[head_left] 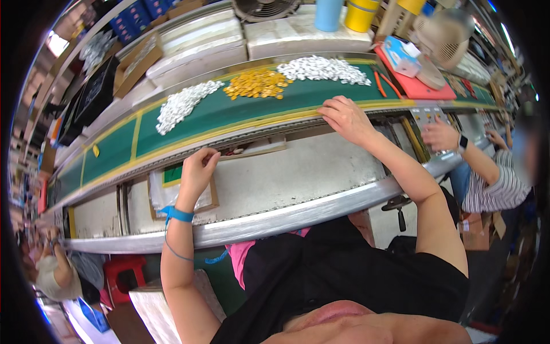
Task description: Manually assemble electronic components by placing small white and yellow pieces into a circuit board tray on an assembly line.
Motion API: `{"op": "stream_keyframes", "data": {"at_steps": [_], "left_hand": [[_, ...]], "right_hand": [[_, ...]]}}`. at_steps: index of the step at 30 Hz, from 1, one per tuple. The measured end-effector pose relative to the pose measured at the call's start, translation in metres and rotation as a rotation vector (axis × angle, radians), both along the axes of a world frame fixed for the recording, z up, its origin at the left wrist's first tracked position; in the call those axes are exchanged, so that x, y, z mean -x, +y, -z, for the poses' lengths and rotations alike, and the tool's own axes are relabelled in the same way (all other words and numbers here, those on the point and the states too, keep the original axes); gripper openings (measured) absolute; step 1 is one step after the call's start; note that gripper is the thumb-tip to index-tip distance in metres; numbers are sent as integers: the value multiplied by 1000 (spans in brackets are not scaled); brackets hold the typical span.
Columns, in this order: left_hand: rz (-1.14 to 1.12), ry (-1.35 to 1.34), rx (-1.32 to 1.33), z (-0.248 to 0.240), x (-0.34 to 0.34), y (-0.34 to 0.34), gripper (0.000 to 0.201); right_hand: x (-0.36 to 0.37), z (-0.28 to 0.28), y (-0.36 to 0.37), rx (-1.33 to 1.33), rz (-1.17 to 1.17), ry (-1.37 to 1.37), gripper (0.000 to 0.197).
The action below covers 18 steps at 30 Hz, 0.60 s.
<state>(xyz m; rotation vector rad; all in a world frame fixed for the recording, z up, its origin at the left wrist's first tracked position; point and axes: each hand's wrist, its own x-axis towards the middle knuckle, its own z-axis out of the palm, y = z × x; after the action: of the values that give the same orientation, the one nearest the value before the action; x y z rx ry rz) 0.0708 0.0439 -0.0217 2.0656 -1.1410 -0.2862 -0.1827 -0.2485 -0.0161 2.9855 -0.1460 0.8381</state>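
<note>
My left hand (198, 173) is raised over the near rail of the line, its thumb and fingers drawn together; anything between them is too small to see. A blue wrist strap (181, 214) with a thin cord circles that wrist. Farther right, my right hand (347, 120) hangs at the near edge of the green belt (200, 123), fingers curled in and tips partly hidden. On the belt beyond both hands lie a pile of small white pieces (184, 106), a pile of orange-yellow pieces (256, 84) and another white pile (321, 69).
Orange-handled pliers (385, 86) lie beside a red board (418, 83) bearing a tissue pack (401, 57). A carton (212, 195) sits under the rail near my left hand. To the right, a co-worker's hand (440, 136) reaches over a metal fixture (427, 118). A fan (444, 37) stands behind.
</note>
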Motion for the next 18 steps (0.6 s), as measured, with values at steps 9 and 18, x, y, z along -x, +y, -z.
{"op": "stream_keyframes", "data": {"at_steps": [9,18], "left_hand": [[-19,4,4,6,-3,5,15],[49,-70,56,13,-3,4,17]], "right_hand": [[-89,22,-10,-216,-102,-81,28],[-101,27,-10,-240,-115,-29,23]]}}
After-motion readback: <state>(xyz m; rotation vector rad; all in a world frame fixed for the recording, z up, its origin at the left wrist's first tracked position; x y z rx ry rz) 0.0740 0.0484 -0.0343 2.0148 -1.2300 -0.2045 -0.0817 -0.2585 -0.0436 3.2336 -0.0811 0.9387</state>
